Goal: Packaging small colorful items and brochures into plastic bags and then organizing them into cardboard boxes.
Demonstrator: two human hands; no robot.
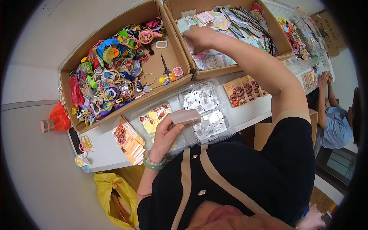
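Observation:
My left hand (166, 138), with a beaded bracelet and a green bangle at the wrist, is closed around a pale, flat packet (185, 116). It holds the packet above a clear plastic tray (180, 138). At the far side, my right hand (202, 38) reaches into a cardboard box (230, 70) of cards. Its thumb and fingers are spread over pale cards (214, 61) at the box's left end; the fingertips are partly hidden. Silvery white sachets (200, 100) fill the tray's right compartments, and yellow and red printed pieces (154, 117) lie in its left part.
A cardboard box (132, 100) of small colourful toys and hair ties stands at the far left. Stacked orange printed packets (128, 141) and more packets (241, 91) flank the tray. A yellow bag (115, 191) hangs below the table edge. Another person (332, 126) sits at right.

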